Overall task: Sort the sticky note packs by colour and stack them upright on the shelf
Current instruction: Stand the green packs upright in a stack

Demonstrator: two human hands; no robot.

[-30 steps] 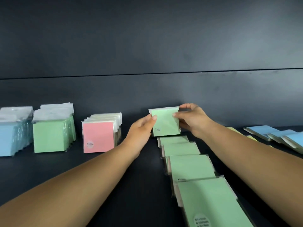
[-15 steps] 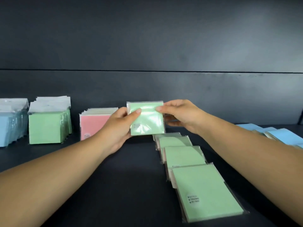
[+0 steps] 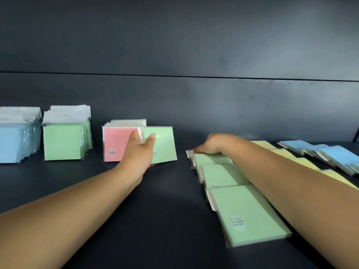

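Head view, left hand (image 3: pixel 140 152) pinching glossy green pack (image 3: pixel 162 145), right hand (image 3: pixel 211 144) gripping flat pack (image 3: pixel 211 159)

2 bare forearms show, with no sleeve, watch, ring or bracelet on either. The left forearm (image 3: pixel 73 206) comes in from 8 o'clock and narrows to the wrist, ending in the left hand (image 3: pixel 138 152), whose thumb shows a short, plain nail. The right forearm (image 3: pixel 291 191) comes in from 4 o'clock, broad near the frame edge and slimmer toward the right hand (image 3: pixel 212 143). The fingertips (image 3: pixel 192 151) there look unpainted.
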